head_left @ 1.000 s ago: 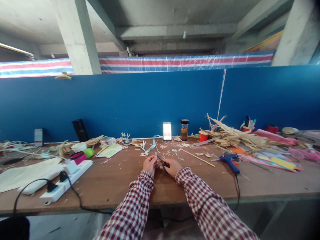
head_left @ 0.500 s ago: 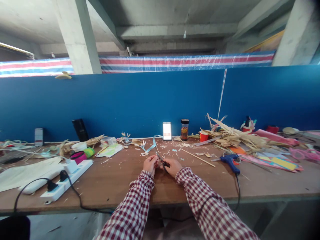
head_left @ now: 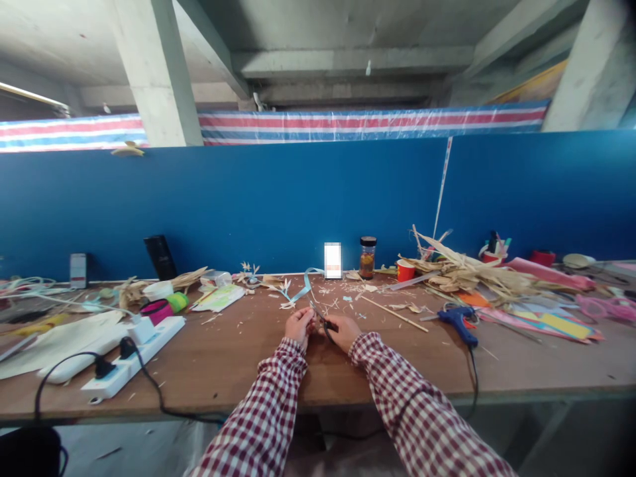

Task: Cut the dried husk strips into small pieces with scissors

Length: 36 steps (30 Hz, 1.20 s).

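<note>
My two hands meet over the middle of the brown table. My right hand is closed round the dark handles of a small pair of scissors, whose blades point up and left. My left hand is curled in a pinch right beside the blades, holding something small that I cannot make out. A light blue ribbon lies on the table just beyond my hands, among pale straw scraps. Both sleeves are red and white check.
A white power strip with black plugs lies at the left. At the right are a blue glue gun with its cable, a thin wooden stick, a heap of dried husks, a red cup and a jar. A blue partition backs the table.
</note>
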Motion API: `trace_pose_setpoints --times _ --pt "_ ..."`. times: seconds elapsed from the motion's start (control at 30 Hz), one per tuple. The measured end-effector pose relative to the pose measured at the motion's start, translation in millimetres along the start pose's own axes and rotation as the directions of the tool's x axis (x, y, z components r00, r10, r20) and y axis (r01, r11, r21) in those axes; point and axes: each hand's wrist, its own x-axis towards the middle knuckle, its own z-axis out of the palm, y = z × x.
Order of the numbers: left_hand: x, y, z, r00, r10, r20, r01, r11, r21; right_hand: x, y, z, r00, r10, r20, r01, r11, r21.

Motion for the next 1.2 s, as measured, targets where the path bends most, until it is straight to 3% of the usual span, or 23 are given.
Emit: trace_pose_setpoints --times 0.87,1.2 --pt "4.2 -2.9 -2.2 0.999 0.041 0.01 -0.042 0.999 0.009 -0.3 1.5 1.6 0.998 0.032 0.06 -0.031 0.999 -0.02" --pt "5.0 -4.7 -2.1 0.998 0.054 -0.01 -0.054 0.998 0.009 2.4 7.0 0.0 0.994 0.104 -0.03 -0.104 0.995 -0.004"
